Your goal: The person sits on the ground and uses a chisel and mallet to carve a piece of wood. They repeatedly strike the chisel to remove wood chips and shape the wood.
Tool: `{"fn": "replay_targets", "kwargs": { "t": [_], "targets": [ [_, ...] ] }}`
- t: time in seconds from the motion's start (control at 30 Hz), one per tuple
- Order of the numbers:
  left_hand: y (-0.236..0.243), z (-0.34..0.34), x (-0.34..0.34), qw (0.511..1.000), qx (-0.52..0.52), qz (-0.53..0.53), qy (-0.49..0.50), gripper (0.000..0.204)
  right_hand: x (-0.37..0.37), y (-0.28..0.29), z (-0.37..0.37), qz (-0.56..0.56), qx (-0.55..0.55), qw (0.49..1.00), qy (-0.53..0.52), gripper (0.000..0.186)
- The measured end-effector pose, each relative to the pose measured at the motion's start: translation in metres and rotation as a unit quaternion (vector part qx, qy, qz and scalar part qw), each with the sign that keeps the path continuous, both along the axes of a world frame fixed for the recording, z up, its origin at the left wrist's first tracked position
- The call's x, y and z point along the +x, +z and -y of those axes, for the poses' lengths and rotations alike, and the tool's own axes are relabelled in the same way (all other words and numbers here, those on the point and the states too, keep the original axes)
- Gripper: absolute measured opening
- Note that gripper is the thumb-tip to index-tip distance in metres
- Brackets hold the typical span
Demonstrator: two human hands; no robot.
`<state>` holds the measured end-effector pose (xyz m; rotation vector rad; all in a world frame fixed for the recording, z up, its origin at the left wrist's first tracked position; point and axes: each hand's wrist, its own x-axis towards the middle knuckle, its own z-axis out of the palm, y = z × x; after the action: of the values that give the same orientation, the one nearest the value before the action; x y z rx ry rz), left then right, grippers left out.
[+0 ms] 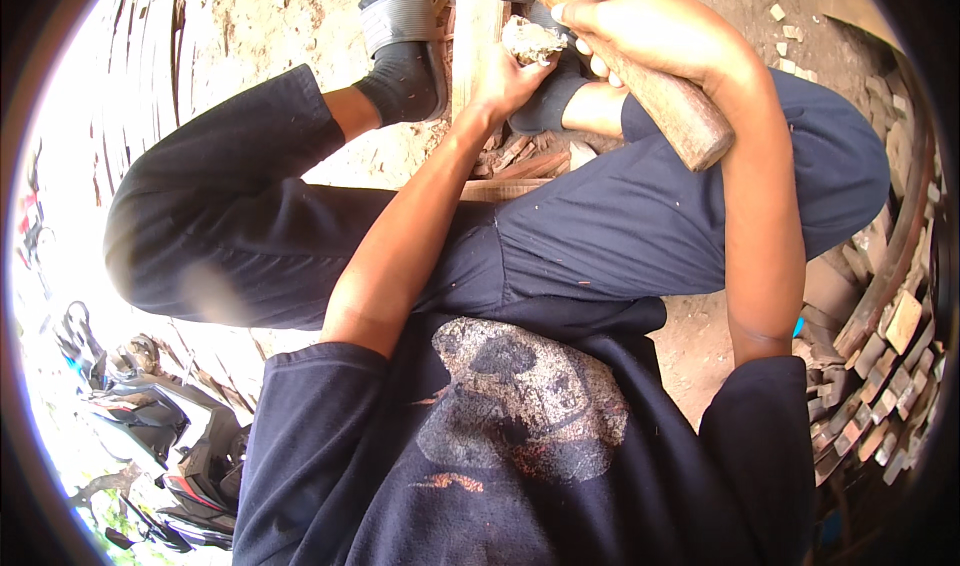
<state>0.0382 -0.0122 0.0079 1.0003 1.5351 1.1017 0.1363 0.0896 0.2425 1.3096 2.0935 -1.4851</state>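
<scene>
My right hand (pixel 640 26) is wrapped round the thick wooden handle of a tool (pixel 670 111). Its grey metal head lies at the top edge, partly cut off, so I cannot tell its exact kind. Below and left of it, my left hand (pixel 508 84) is closed around a pale, rough-topped piece (pixel 532 42), whose lower part is hidden by the fingers. A long wooden plank (pixel 478 31) runs beside the left hand, between my feet. The tool's head is above and left of the pale piece; whether they touch is unclear.
My sandalled left foot (pixel 405 41) is beside the plank. Wood scraps (pixel 520 161) lie between my legs, and small offcuts (pixel 785 31) on the dirt at upper right. Stacked wood pieces (pixel 890 386) stand at right; a motorcycle (pixel 175 436) is at lower left.
</scene>
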Motion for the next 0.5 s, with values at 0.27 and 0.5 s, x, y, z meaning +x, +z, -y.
{"fn": "replay_targets", "kwargs": {
  "t": [0.27,0.5],
  "targets": [
    [-0.004,0.0,-0.005,0.999,0.023,0.011,0.023,0.021,0.031,-0.067,0.012,-0.078,0.036,0.996,-0.031,0.044],
    [-0.005,-0.003,-0.006,0.999,0.016,0.03,0.037,0.021,0.03,-0.068,-0.003,-0.133,-0.104,0.975,-0.145,0.043]
  ]
}}
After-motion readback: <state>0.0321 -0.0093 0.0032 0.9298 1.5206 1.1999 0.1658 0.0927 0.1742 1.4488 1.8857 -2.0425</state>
